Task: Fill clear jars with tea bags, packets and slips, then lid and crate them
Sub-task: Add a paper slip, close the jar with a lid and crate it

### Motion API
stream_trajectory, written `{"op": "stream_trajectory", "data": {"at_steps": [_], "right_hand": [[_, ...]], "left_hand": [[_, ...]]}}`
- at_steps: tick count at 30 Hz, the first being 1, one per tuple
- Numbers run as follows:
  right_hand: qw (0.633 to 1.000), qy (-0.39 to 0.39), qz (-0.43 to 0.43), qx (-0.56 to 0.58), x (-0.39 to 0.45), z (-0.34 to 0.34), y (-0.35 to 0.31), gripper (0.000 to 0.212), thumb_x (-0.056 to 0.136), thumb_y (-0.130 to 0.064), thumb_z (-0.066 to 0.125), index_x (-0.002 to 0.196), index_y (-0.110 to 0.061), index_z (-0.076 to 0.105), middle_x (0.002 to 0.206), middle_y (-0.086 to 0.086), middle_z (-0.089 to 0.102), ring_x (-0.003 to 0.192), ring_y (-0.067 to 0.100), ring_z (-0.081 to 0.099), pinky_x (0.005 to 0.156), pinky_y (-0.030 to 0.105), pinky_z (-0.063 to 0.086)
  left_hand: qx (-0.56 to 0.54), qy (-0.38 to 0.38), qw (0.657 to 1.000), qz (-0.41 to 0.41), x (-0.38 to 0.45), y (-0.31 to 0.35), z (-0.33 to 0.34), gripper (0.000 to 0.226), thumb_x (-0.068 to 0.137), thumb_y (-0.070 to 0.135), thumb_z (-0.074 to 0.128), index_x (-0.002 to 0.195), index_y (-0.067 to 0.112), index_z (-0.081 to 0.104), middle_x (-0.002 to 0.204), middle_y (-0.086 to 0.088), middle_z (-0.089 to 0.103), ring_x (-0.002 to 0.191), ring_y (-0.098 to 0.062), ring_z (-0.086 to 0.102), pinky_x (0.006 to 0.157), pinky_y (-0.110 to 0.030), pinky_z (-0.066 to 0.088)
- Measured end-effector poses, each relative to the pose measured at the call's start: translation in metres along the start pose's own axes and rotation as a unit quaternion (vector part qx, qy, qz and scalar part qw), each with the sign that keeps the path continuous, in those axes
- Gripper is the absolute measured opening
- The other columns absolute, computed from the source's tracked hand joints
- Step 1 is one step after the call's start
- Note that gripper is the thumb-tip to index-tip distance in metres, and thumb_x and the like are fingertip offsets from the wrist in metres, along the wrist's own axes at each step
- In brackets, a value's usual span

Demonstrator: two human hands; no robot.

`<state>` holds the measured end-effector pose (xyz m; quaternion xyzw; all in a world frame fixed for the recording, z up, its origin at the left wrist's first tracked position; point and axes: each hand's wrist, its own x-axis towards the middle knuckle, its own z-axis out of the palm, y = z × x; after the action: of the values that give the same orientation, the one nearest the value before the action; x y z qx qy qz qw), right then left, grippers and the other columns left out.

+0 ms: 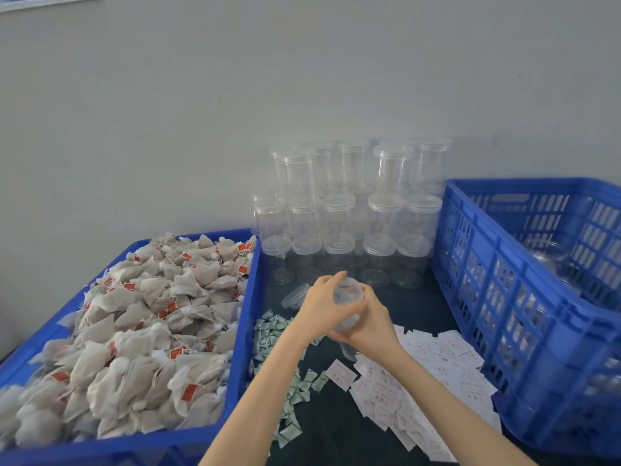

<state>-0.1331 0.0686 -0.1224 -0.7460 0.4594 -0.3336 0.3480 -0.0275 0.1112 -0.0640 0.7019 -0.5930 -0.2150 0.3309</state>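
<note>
Left edge of table: blue tray point(250, 297) heaped with tea bags point(141, 317). Beside it, green packets point(268, 334) lie on the dark table top point(420, 307). At centre, left hand point(319, 306) and right hand point(373, 322) both grip one clear jar point(347, 306), fingers curled round it; it appears empty, blur prevents certainty. A loose lid point(295, 295) lies just behind. White slips point(430, 381) spread to the right; lidded jars point(349, 213) stacked at back edge; blue crate point(524, 297) at right edge. Judged step: jar taken up for filling. Next move calls for freeing one hand to fetch tea bags
</note>
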Motion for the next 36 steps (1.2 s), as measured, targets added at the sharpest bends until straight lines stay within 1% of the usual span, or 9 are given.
{"op": "stream_trajectory", "data": {"at_steps": [3,6,12,15,17,22,24,28,36], "right_hand": [[1.000,0.017,0.000,-0.014,0.001,0.000,0.003,0.083,0.053,-0.041,0.087,0.121,-0.036,0.040,0.104,-0.022,0.057,0.097,0.002,0.061,0.072,0.017,0.051],[1.000,0.017,0.022,-0.007,0.002,-0.007,0.008,0.088,0.047,-0.042,0.086,0.122,-0.037,0.039,0.103,-0.020,0.055,0.095,0.005,0.057,0.067,0.019,0.046],[1.000,0.012,0.015,0.012,0.001,-0.007,0.007,0.088,0.046,-0.039,0.083,0.123,-0.036,0.039,0.108,-0.016,0.057,0.100,0.009,0.057,0.073,0.024,0.048],[1.000,-0.001,0.027,0.011,0.001,-0.006,0.005,0.091,0.045,-0.041,0.082,0.124,-0.036,0.038,0.110,-0.012,0.058,0.098,0.009,0.059,0.072,0.024,0.049],[0.999,-0.007,0.027,0.018,0.000,-0.006,0.005,0.089,0.045,-0.042,0.081,0.123,-0.038,0.038,0.109,-0.015,0.059,0.097,0.007,0.060,0.074,0.026,0.053],[1.000,0.018,-0.016,0.002,-0.006,0.004,0.001,0.081,0.053,-0.047,0.082,0.123,-0.036,0.043,0.114,-0.020,0.060,0.103,0.003,0.061,0.085,0.028,0.055],[0.999,0.021,-0.020,0.019,-0.005,0.005,0.005,0.082,0.056,-0.042,0.083,0.128,-0.031,0.046,0.118,-0.014,0.059,0.107,0.008,0.061,0.089,0.031,0.055],[1.000,0.020,0.018,-0.015,-0.006,-0.005,0.013,0.090,0.052,-0.042,0.086,0.127,-0.035,0.038,0.111,-0.015,0.057,0.098,0.009,0.060,0.070,0.026,0.052],[0.999,0.027,0.009,0.041,-0.010,0.005,0.009,0.086,0.050,-0.048,0.083,0.124,-0.033,0.042,0.117,-0.013,0.057,0.105,0.010,0.061,0.084,0.037,0.057]], "left_hand": [[-0.012,-0.037,0.999,-0.020,-0.001,-0.002,0.003,0.087,0.081,0.049,0.067,0.150,0.028,0.019,0.153,0.000,0.020,0.137,-0.023,0.027,0.106,-0.038,0.037],[-0.018,-0.107,0.994,-0.002,-0.003,-0.010,-0.008,0.097,0.079,0.035,0.072,0.152,0.029,0.008,0.154,0.000,0.019,0.133,-0.014,0.030,0.091,-0.020,0.039],[0.079,-0.041,0.996,-0.024,-0.002,-0.015,-0.015,0.109,0.070,0.052,0.074,0.152,0.029,0.006,0.147,-0.007,0.021,0.138,-0.028,0.021,0.109,-0.043,0.030],[0.022,-0.036,0.998,0.042,0.001,-0.015,-0.012,0.109,0.072,0.045,0.077,0.152,0.030,0.005,0.154,0.002,0.012,0.141,-0.019,0.017,0.111,-0.034,0.027],[0.011,-0.031,0.998,0.054,0.002,-0.016,-0.007,0.095,0.073,0.046,0.075,0.150,0.033,0.020,0.149,0.002,0.027,0.136,-0.018,0.030,0.106,-0.030,0.032],[0.032,0.126,0.986,-0.100,-0.005,-0.001,0.021,0.079,0.071,0.068,0.060,0.139,0.033,0.037,0.130,-0.001,0.033,0.129,-0.024,0.027,0.105,-0.040,0.033],[-0.008,0.091,0.992,-0.090,-0.005,0.001,0.023,0.093,0.069,0.068,0.059,0.146,0.031,0.024,0.143,-0.005,0.022,0.137,-0.027,0.017,0.109,-0.043,0.028],[-0.048,-0.137,0.989,-0.002,-0.003,-0.014,-0.003,0.103,0.072,0.041,0.074,0.150,0.037,0.007,0.152,0.001,0.018,0.142,-0.022,0.020,0.108,-0.037,0.032],[0.015,0.022,0.997,-0.075,-0.006,-0.005,0.015,0.097,0.073,0.057,0.069,0.149,0.029,0.017,0.148,-0.007,0.015,0.141,-0.030,0.009,0.112,-0.046,0.023]]}}
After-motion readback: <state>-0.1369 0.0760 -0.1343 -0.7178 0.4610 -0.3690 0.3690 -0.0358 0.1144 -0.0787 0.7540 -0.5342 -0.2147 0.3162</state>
